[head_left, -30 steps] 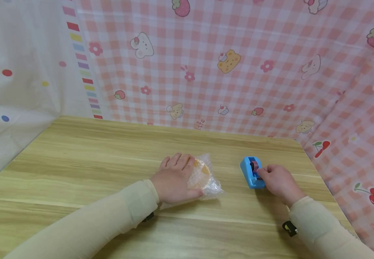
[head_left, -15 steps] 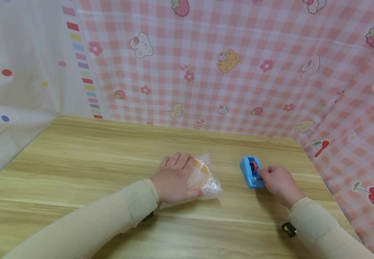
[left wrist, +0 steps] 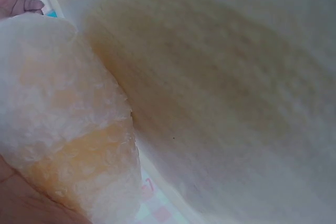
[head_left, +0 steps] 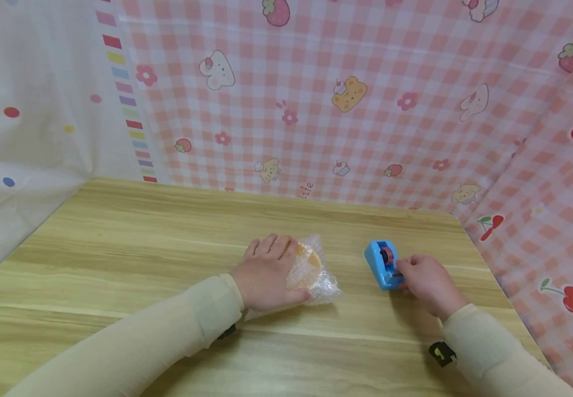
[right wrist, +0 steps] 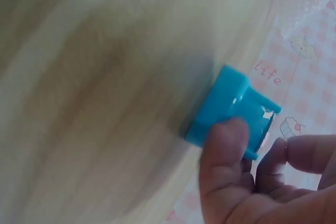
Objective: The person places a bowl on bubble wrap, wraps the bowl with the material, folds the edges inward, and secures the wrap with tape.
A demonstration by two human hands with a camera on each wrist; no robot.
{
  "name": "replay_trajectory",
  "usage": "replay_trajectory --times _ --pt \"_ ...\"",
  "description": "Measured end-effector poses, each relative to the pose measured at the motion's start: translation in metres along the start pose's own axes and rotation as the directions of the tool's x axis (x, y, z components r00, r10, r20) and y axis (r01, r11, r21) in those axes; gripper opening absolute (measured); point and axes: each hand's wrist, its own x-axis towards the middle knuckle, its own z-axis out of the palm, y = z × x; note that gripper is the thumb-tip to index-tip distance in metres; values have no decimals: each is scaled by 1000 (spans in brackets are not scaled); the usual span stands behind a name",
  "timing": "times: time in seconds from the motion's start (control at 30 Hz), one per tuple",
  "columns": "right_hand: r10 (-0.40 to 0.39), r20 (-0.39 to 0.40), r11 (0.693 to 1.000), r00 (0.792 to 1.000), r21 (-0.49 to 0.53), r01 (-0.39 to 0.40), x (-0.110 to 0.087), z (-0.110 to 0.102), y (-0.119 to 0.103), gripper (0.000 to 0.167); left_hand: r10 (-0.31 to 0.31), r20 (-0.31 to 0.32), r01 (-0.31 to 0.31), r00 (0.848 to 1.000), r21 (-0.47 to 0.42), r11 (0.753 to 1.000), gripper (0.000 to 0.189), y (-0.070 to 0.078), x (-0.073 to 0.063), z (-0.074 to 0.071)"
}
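My left hand (head_left: pixel 266 275) lies palm down with fingers spread over a bubble-wrapped package (head_left: pixel 313 275). A round orange-yellow thing shows through the clear wrap, partly hidden under the hand. In the left wrist view the wrapped package (left wrist: pixel 79 124) fills the left side. On the right, a blue tape dispenser (head_left: pixel 381 267) with a small reddish roll stands on the table. My right hand (head_left: pixel 427 278) has curled fingers at its cutter end. In the right wrist view one fingertip (right wrist: pixel 228 135) presses the dispenser's front (right wrist: pixel 220 108), with thumb and forefinger close by its top edge. No tape strip shows clearly.
The wood-grain table (head_left: pixel 142 248) ends at a pink checked cloth (head_left: pixel 316 82) behind and on the right. A white dotted cloth (head_left: pixel 28 110) hangs on the left. A small dark device (head_left: pixel 442 353) sits under the right wrist.
The tape dispenser has shifted very slightly left, and the right fingers stay at its cutter end. My left hand and the package have not visibly moved.
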Motion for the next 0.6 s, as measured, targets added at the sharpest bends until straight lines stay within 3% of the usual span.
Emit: replay_trajectory --times 0.27,0.6 --pt "22 49 986 999 164 -30 0 2 1 49 -5 3 5 1000 -3 1000 107 -1 0 1" --pt "22 -16 977 1000 213 -18 0 13 0 44 -11 6 11 1000 0 1000 108 -1 1 2"
